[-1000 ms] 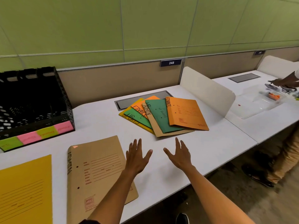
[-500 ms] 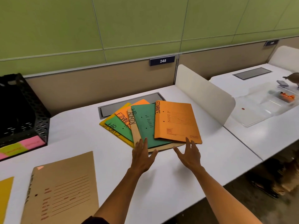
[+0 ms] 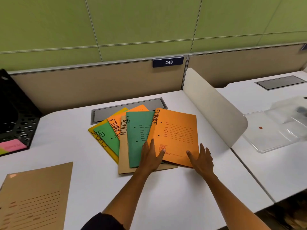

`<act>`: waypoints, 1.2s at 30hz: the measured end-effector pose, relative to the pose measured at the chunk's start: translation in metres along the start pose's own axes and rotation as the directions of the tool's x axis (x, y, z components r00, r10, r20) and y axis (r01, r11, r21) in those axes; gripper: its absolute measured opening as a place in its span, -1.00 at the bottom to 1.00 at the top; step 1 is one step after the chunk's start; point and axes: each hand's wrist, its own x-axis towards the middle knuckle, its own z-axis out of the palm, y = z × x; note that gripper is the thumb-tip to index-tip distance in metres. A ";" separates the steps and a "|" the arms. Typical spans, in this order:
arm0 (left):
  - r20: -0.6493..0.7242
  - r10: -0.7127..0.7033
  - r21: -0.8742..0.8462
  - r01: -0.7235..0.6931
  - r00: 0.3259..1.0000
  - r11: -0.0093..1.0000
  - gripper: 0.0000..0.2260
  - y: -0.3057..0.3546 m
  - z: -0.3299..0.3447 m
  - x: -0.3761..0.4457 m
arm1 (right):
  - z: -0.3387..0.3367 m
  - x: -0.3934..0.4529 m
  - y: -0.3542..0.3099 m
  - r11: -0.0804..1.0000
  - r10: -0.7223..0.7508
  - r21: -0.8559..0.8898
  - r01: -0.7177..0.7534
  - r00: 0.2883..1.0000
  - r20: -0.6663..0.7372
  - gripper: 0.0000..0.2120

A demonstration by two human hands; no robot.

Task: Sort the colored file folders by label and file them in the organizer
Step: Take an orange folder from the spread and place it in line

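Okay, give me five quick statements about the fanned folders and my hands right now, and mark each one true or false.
1. The top orange folder is labelled FINANCE. True.
2. The right hand lifts that folder clear of the pile. False: it rests flat on the folder's near right corner, fingers straight.
3. The left hand lies across the teal folder and the orange one. True.
4. The tan folder in the fan reads HR. False: it reads ADMIN.
5. A yellow folder lies at the bottom left of the fan. True.
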 end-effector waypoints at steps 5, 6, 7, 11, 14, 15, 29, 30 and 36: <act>-0.046 -0.094 -0.033 0.092 0.995 0.995 -0.29 0.012 0.007 0.016 | -0.002 0.018 0.000 0.999 -0.042 0.001 0.042 0.999 0.013 -0.12; -0.053 -0.110 -0.021 0.109 0.993 0.994 -0.30 0.012 0.007 0.018 | -0.002 0.019 -0.002 0.998 -0.066 0.015 0.066 0.998 0.014 -0.14; -0.058 -0.125 -0.005 0.125 0.990 0.992 -0.30 0.014 0.008 0.021 | -0.002 0.021 -0.005 0.995 -0.091 0.038 0.090 0.996 0.017 -0.16; -0.080 -0.174 0.048 0.178 0.981 0.983 -0.32 0.019 0.010 0.028 | 0.000 0.027 -0.012 0.981 -0.130 0.151 0.125 0.991 0.020 -0.24; -0.087 -0.230 0.009 0.231 0.969 0.973 -0.34 0.022 0.010 0.033 | 0.001 0.033 -0.014 0.976 -0.040 0.215 0.038 0.999 0.003 -0.26; -0.085 -0.252 -0.018 0.251 0.964 0.968 -0.35 0.023 0.010 0.034 | 0.000 0.035 -0.014 0.975 -0.007 0.223 0.005 1.000 0.006 -0.26; -0.021 -0.394 -0.522 0.326 0.919 0.788 -0.69 0.021 0.006 0.020 | -0.002 0.024 -0.011 0.949 0.070 0.308 -0.072 0.997 0.017 -0.30; -0.035 -0.388 -0.532 0.311 0.921 0.788 -0.70 0.022 0.005 0.017 | -0.001 0.022 -0.012 0.950 0.070 0.303 -0.073 0.997 0.022 -0.31; -0.161 -0.320 -0.574 0.175 0.934 0.800 -0.81 0.040 0.000 0.001 | -0.002 0.015 -0.016 0.946 0.057 0.313 -0.078 0.995 0.077 -0.35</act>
